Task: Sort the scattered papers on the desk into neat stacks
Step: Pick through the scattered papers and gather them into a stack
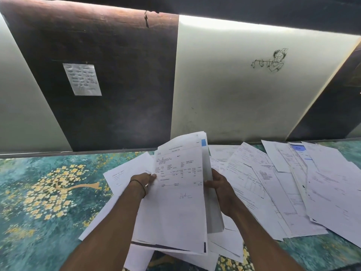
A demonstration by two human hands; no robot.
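A bundle of white printed sheets [179, 196] is lifted above the desk, tilted up toward me. My left hand [143, 179] grips its left edge, and a thin dark band sits on that wrist. My right hand [220, 189] grips the right edge, thumb on the front. Loose sheets [125, 177] lie under and left of the bundle. Several overlapping printed pages [293, 184] are scattered across the right half of the desk.
The desk [45, 192] has a teal cover with a yellow flowering-tree pattern. A dark panel [109, 85] with a small taped note [82, 79] and a white panel [244, 90] with a line drawing stand at the desk's back edge.
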